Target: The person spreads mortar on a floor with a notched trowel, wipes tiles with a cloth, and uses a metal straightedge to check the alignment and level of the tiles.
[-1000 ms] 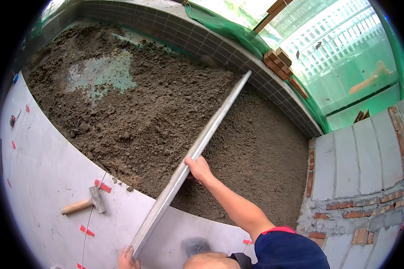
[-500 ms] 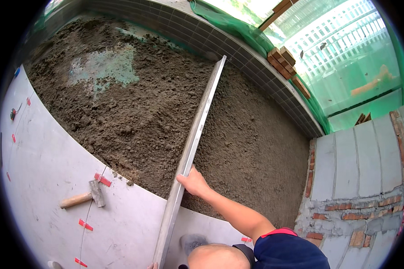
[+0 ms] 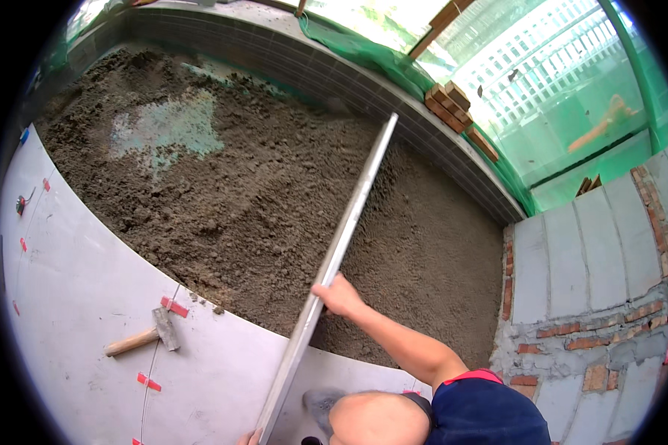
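Note:
A long metal screed bar (image 3: 341, 237) lies slantwise across a bed of damp grey-brown mortar (image 3: 237, 215), its far end close to the tiled side wall. Midway down its length, my right hand (image 3: 339, 295) is closed around the bar, the arm reaching in from the lower right. At the bottom edge, a few fingers of my left hand (image 3: 251, 437) grip the bar's near end; most of that hand is out of the picture. Right of the bar the mortar looks smoother, while to its left it is lumpy. A pale greenish patch (image 3: 167, 130) shows through at the far left.
Large pale floor tiles (image 3: 74, 259) border the mortar, with red levelling wedges (image 3: 148, 381) along their joints. A wooden-handled mallet (image 3: 145, 337) lies there, and a small tool (image 3: 24, 202) farther left. Bricks (image 3: 449, 104) sit on the ledge; a block wall (image 3: 571, 259) stands right. My bare knee (image 3: 378, 426) shows below.
The screed bar's far end has swung to the right over the mortar, and my right hand has moved with it. The view has shifted slightly.

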A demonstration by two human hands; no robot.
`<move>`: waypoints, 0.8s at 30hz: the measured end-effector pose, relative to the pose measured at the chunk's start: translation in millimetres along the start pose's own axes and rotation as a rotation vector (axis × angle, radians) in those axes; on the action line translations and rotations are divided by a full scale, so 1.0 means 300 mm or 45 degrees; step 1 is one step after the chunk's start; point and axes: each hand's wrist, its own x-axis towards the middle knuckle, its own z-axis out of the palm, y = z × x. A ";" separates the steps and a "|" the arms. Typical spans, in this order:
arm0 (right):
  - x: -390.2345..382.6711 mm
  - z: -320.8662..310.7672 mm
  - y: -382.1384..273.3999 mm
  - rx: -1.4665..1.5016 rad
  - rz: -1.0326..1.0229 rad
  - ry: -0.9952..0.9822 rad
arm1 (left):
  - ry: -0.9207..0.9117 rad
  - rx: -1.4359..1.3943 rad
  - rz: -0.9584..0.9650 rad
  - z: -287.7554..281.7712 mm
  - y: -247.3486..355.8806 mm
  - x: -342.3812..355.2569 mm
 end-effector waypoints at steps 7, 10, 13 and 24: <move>0.058 -0.010 0.110 -0.082 -0.057 0.068 | -0.225 0.030 -0.153 0.018 0.110 0.032; 0.039 -0.090 0.078 0.052 0.094 0.057 | -0.226 0.084 -0.072 0.028 0.074 0.077; 0.106 -0.143 0.227 0.070 0.069 0.188 | -0.249 0.103 0.014 0.032 0.087 0.136; -0.095 -0.322 0.393 0.372 0.097 0.494 | -0.323 0.141 0.129 -0.089 0.125 0.322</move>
